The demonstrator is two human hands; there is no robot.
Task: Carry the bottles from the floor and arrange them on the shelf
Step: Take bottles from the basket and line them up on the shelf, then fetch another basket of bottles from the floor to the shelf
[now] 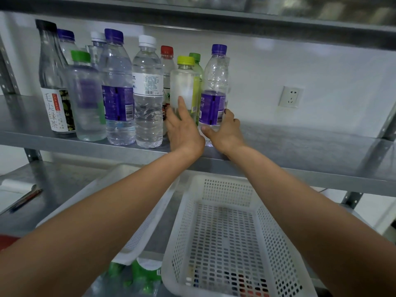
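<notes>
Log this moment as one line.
left hand: holds yellow-capped bottle | right hand: grips rightmost purple-capped bottle | both bottles upright on shelf | stage: placing

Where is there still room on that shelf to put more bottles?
The shelf is bare from the rightmost purple-capped bottle, held by the right hand, across to the right post, below the wall socket. From that bottle leftward to the green tea bottle it is crowded, two rows deep.
</notes>
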